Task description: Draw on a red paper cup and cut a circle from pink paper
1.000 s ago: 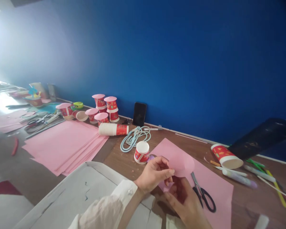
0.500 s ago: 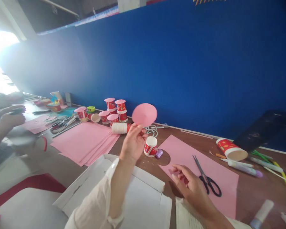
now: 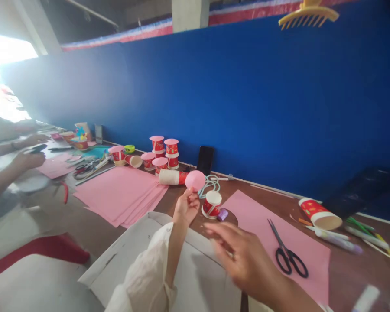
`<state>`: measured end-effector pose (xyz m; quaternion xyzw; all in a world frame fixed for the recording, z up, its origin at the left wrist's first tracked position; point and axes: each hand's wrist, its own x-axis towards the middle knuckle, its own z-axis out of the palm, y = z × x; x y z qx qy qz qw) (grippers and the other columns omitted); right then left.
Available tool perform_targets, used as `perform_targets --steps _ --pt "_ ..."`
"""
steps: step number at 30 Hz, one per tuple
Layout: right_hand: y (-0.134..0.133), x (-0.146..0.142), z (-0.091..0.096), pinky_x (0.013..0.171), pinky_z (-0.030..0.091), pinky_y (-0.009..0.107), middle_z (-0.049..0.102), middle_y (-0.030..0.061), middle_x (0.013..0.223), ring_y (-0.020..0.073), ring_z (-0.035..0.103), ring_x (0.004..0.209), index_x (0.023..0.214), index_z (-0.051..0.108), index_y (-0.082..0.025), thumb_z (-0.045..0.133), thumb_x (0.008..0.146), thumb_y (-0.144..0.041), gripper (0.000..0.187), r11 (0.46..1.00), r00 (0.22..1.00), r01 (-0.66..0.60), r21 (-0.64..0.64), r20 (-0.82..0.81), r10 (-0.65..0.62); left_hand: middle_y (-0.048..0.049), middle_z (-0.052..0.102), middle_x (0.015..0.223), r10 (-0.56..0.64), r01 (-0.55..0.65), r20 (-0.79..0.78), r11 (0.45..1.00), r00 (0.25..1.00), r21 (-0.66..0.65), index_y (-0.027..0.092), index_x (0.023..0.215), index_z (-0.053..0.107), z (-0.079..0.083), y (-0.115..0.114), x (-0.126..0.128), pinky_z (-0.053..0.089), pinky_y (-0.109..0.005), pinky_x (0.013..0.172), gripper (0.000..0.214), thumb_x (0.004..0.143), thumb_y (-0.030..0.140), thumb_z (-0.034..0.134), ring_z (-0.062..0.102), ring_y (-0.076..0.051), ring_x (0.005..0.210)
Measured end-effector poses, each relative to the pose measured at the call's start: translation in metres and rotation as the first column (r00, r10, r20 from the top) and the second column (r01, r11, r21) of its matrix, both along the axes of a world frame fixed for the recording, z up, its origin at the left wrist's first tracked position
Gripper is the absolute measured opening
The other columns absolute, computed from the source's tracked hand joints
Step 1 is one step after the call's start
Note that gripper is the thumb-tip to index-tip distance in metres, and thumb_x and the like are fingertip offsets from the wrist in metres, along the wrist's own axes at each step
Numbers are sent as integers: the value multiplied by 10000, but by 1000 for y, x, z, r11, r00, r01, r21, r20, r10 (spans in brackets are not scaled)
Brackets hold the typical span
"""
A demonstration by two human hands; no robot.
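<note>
A round pink paper disc [image 3: 195,180] is pinched at its lower edge by my left hand [image 3: 186,208], above the table. Just right of that hand, a red paper cup [image 3: 212,204] stands upside down, with a small purple cap [image 3: 222,214] beside it. My right hand [image 3: 243,255] hovers closer to me over the white cardboard, its fingers loosely bent and apart, with nothing visible in them. Black-handled scissors [image 3: 287,255] lie on a pink sheet [image 3: 312,247] with a rounded cut-out at its left edge.
Pink sheets [image 3: 117,193] are piled to the left. Red cups topped with pink discs [image 3: 171,142] stand by the blue partition [image 3: 214,86], near a phone [image 3: 205,160]. White cardboard [image 3: 195,277] lies in front. Pens and another cup [image 3: 315,212] lie right. Another person's hands [image 3: 29,158] work at far left.
My left hand has lowered the pink disc toward the table. My right hand has moved left and nearer to my left hand. The view has tilted up slightly, showing the phone.
</note>
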<state>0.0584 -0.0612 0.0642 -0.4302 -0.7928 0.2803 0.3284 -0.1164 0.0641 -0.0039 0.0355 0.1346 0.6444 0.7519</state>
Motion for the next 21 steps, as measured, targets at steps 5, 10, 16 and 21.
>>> perform_targets --steps 5,10,16,21 --pt "-18 -76 59 765 512 305 723 -116 897 147 646 820 1280 490 -512 444 894 -457 393 910 896 -400 107 255 364 51 419 657 26 -27 -94 1000 995 -8 155 791 473 -4 0 1 239 -91 343 158 842 19 535 374 4 445" --pt "19 -31 2 758 497 278 718 7 919 153 653 821 1038 670 -286 431 929 -348 270 995 993 -31 99 119 19 52 460 703 12 -13 -154 1000 988 -4 163 822 483 -5 -1 6 258 -82 370 200 791 21 621 390 11 469" --pt "79 10 -66 1016 406 488 569 169 1272 340 485 1222 1249 540 -169 769 637 -519 741 841 848 498 213 81 -523 47 474 711 6 0 -186 999 983 33 162 859 509 -5 2 12 307 -79 408 209 782 58 674 428 -2 514" --pt "101 -16 -84 1076 299 567 515 186 1348 389 397 1306 1228 559 -168 748 634 -592 754 816 817 531 228 116 -565 43 479 710 29 -22 -188 999 982 41 164 854 508 -4 1 11 311 -89 412 187 803 61 656 425 -9 520"
